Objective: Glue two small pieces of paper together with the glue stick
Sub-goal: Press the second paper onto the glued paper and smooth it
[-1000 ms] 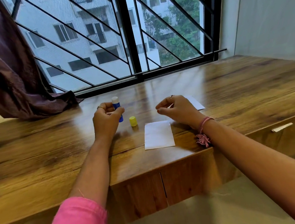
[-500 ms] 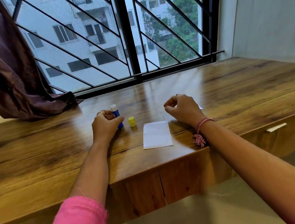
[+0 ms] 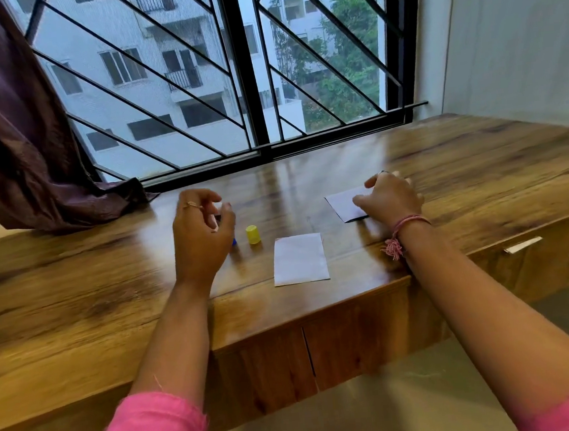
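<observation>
From the head camera, looking down over the wooden desk (image 3: 478,171) by the barred window: the left hand (image 3: 202,236) hovers with its fingers loosely curled and spread, and behind it only a sliver of the blue glue stick (image 3: 234,242) shows at the base. Whether the fingers actually grip the stick I cannot tell; the hand is blurred and covers nearly all of it. The yellow cap (image 3: 253,234) stands off the stick, upright on the desk just to its right. The right hand (image 3: 390,197) lies with fingers half-curled on the far paper (image 3: 346,204), touching it, seemingly pinching or dragging it; one corner looks slightly lifted. The near paper (image 3: 300,259) lies flat and untouched close to the desk's front edge, apart from the other sheet.

My reading is that the glue is uncapped and the second sheet is being fetched, so gluing proper has not begun. Next would be bringing the far paper beside the near one, holding one sheet flat, and rubbing glue across it.

Counted: two papers, one glue stick, one cap, two hands. A dark curtain (image 3: 18,135) hangs at the left.
</observation>
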